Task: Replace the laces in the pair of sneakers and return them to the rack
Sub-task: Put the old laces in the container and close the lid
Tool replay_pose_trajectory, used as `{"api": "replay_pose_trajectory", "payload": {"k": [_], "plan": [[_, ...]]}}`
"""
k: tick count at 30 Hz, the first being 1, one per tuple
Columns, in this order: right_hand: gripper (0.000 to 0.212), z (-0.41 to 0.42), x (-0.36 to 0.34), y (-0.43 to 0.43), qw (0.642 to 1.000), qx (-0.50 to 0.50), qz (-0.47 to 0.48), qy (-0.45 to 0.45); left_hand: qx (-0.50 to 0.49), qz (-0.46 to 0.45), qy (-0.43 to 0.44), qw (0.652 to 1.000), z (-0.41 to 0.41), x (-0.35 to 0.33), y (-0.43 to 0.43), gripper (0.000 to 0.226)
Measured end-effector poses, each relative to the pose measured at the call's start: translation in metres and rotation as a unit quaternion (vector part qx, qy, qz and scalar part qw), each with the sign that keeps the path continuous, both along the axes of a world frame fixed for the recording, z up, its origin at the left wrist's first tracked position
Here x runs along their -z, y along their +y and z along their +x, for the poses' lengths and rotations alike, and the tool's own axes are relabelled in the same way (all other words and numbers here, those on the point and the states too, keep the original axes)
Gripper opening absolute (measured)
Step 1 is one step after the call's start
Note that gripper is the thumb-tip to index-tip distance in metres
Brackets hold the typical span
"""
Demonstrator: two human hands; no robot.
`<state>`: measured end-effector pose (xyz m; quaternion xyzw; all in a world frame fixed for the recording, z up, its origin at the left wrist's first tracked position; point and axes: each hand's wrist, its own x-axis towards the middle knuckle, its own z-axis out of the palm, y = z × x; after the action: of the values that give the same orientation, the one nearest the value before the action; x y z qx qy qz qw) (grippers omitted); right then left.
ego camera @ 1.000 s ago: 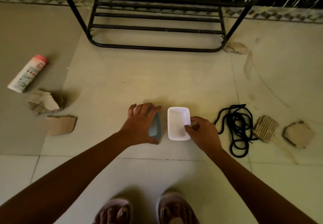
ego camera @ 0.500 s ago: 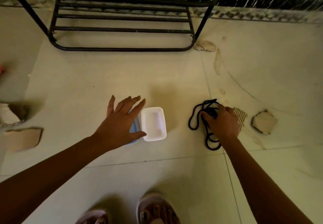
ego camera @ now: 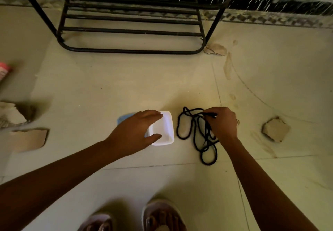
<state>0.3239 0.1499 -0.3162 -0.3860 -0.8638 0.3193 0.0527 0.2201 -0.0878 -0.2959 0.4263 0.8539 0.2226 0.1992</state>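
White rectangular tray (ego camera: 164,128), centre of frame, on pale tiled floor (ego camera: 126,86). Blue lid-like piece (ego camera: 124,118) just left of it, partly hidden. Torn cardboard scraps: left edge (ego camera: 29,139) and (ego camera: 10,113), right (ego camera: 275,129), upper right (ego camera: 216,49). Red-capped tube (ego camera: 4,69) cut off at far left. Sandalled feet (ego camera: 163,216) at bottom.

the scene is dim with a yellow-green cast over the pale floor (ego camera: 126,86). the brightest spot is the white tray (ego camera: 164,128), which glows almost blown out, its inner detail lost. soft shadows lie left of the cardboard scraps (ego camera: 28,139) and around the sandalled feet (ego camera: 162,216). both forearms read as dark, nearly featureless shapes. wide-angle distortion bows the black rack (ego camera: 129,50), and the far wall at top right smears with blur.
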Motion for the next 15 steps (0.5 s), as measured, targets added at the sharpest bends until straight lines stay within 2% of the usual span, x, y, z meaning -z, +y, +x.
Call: {"api": "replay_pose_trajectory", "payload": {"k": [3, 7, 10, 12, 13, 15], "plan": [[0.014, -0.008, -0.027, -0.009, 0.990, 0.024, -0.119, 0.074, -0.017, 0.005, -0.032, 0.999, 0.001, -0.009, 0.010, 0.077], [0.020, -0.021, -0.067, -0.034, 0.967, -0.032, -0.213, 0.133, -0.038, 0.045, -0.143, 0.988, 0.001, -0.026, 0.027, 0.115], [0.020, -0.031, -0.095, -0.055, 0.949, -0.093, -0.245, 0.177, -0.055, 0.111, -0.212, 0.969, 0.002, -0.034, 0.043, 0.124], [0.020, -0.037, -0.110, -0.064, 0.934, -0.099, -0.272, 0.211, -0.066, 0.163, -0.235, 0.956, 0.004, -0.032, 0.050, 0.111], [0.020, -0.040, -0.115, -0.067, 0.927, -0.094, -0.284, 0.227, -0.074, 0.191, -0.238, 0.949, 0.005, -0.030, 0.052, 0.097], [0.020, -0.043, -0.123, -0.070, 0.920, -0.090, -0.285, 0.254, -0.099, 0.224, -0.224, 0.943, 0.006, -0.023, 0.052, 0.053]]}}
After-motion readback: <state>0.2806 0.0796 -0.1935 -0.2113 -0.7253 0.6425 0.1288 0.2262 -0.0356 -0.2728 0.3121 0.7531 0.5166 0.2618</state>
